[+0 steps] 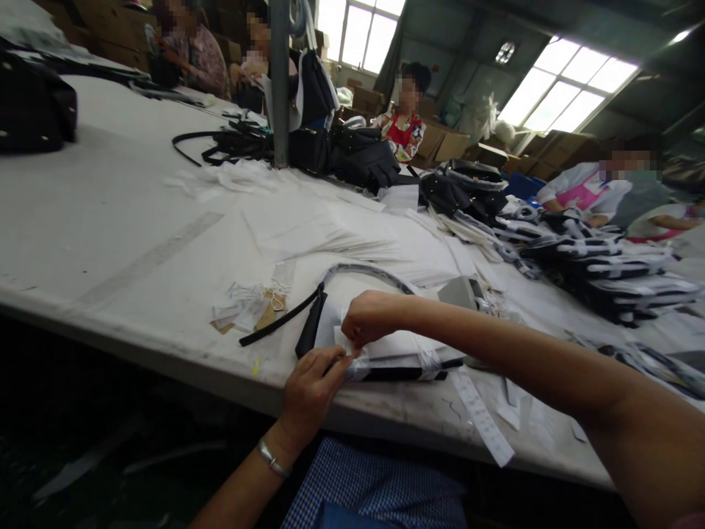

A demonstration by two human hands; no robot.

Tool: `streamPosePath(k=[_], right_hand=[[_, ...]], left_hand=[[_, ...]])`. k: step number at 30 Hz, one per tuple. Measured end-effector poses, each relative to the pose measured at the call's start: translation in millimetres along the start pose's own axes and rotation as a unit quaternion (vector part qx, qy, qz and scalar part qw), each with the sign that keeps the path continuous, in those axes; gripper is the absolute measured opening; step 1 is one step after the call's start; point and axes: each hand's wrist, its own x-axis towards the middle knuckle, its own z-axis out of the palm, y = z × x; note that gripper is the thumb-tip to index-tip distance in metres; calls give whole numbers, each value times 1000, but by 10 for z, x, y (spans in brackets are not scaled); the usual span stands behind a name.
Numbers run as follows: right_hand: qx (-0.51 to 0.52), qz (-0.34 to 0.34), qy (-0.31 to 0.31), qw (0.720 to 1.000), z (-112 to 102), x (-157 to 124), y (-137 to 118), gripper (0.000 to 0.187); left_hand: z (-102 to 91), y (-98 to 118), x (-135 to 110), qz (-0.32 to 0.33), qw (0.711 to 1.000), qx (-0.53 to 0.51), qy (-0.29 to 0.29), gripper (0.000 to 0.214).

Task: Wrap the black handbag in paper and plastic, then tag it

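A black handbag (312, 323) lies at the table's front edge, with white paper over its upward side. Its curved handle (366, 269) is wrapped in clear plastic, and a black strap end (275, 323) sticks out to the left. My left hand (311, 386) is closed on the bag's near edge, thumb and fingers pressed together. Just above it my right hand (371, 317) is closed, its fingertips pinched down close to the left thumb. What the right fingers hold is hidden. Clear wrapping (428, 358) shows on the bag's near side.
White tags with strings (245, 305) lie left of the bag. Paper sheets (341, 239) spread behind it, and a grey object (461, 292) stands to the right. A metal post (280, 88) rises from the table. Wrapped bags (611, 264) are piled at right, near several co-workers.
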Motion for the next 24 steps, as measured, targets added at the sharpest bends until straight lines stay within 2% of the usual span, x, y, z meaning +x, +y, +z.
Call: streamPosePath(k=[4,9,15,19,24], right_hand=[[-30,-4,-21,999,-43,101,-22,17],[-60,9,-52,997,-147,185,-67,17],[-40,17,-90,995,-199,288,3,15],[-45,16,-82,996,-233,279,22,19],[-35,40,-17,998,-171,300,235,30]], left_hand=[[27,-36,-45,-6,1000,-27,2,21],[20,-27,-24,-3,999,-27,-21,36],[11,11,14,-10,1000,-21,-2,29],[32,10,5,-11,999,-26,16,26],[45,11,7,-7,999,-27,24,25]])
